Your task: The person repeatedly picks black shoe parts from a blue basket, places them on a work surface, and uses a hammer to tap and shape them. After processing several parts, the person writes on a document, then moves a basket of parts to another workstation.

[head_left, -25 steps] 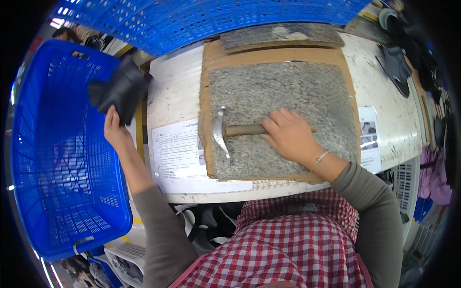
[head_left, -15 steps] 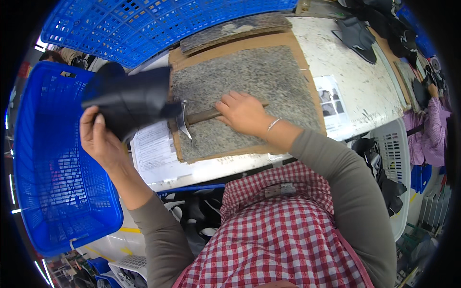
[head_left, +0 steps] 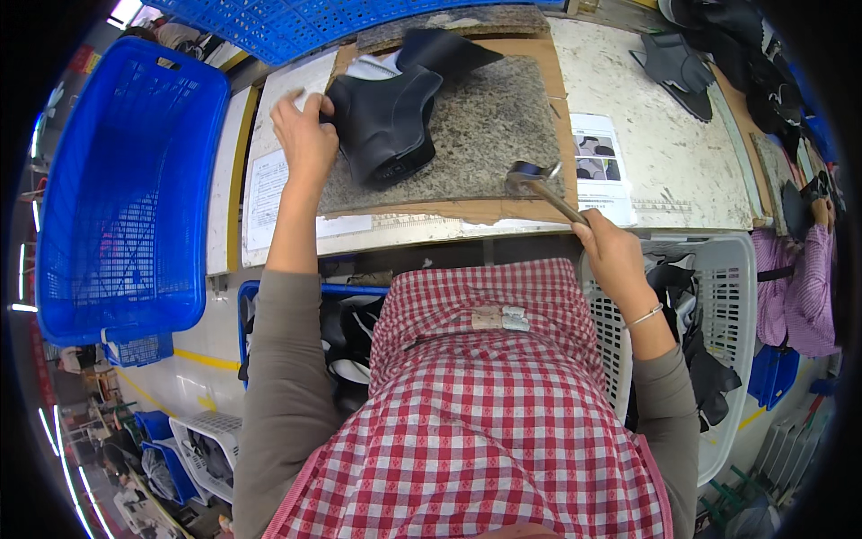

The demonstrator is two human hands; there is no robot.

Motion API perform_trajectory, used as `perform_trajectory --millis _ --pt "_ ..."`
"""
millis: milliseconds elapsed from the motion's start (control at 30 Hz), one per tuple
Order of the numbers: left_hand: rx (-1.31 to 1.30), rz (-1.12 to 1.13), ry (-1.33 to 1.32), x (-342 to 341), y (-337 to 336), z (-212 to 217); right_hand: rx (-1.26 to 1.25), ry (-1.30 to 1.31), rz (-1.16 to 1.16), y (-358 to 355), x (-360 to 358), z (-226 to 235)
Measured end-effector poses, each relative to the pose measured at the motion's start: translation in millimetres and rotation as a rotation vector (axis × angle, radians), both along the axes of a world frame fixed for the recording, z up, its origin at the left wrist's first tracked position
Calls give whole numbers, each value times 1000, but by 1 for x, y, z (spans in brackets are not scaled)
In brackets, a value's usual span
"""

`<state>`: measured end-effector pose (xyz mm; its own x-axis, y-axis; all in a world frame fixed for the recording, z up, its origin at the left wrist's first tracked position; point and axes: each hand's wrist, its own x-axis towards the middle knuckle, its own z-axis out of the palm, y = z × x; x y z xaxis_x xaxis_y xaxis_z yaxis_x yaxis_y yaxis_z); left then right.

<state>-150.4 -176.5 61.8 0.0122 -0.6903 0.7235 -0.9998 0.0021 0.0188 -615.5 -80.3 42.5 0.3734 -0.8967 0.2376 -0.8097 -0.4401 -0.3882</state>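
A black leather boot upper (head_left: 382,126) lies over the left part of the speckled stone slab (head_left: 503,117), its far flap blurred. At its left edge is my left hand (head_left: 308,139), with thumb and a finger closed on the leather and the other fingers curled up and apart. My right hand (head_left: 615,256) grips the end of a hammer's wooden handle, beyond the table's front edge. The metal head of the hammer (head_left: 530,173) is over the slab's near right corner, apart from the upper.
A blue basket (head_left: 193,202) stands at the left, and another blue crate (head_left: 296,27) is behind the slab. Printed sheets (head_left: 602,171) flank the slab. More black uppers (head_left: 678,72) lie at the far right. White baskets (head_left: 727,359) stand below. A co-worker's purple sleeve (head_left: 813,269) shows at right.
The boot upper has moved right from beside the blue basket onto the slab, with my left hand following. My right hand has drawn the hammer right and toward me, off the slab's middle.
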Motion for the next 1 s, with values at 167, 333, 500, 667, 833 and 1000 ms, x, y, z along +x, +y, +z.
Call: perform_trajectory --millis 167,333,500,667,833,1000 --pt "339 -386 122 -91 69 34 107 -38 -42 6 -4 -6" --pt "362 -271 243 -80 29 20 105 -101 75 -7 21 3" --pt "555 -623 474 -52 -10 24 -77 -17 153 -35 34 23" --pt "706 -582 561 -63 -21 36 -253 156 158 -80 86 26" --pt "699 -440 420 -59 -38 41 -201 266 193 -91 107 52" --pt "795 -477 474 -62 -43 47 -168 86 169 -91 103 46"
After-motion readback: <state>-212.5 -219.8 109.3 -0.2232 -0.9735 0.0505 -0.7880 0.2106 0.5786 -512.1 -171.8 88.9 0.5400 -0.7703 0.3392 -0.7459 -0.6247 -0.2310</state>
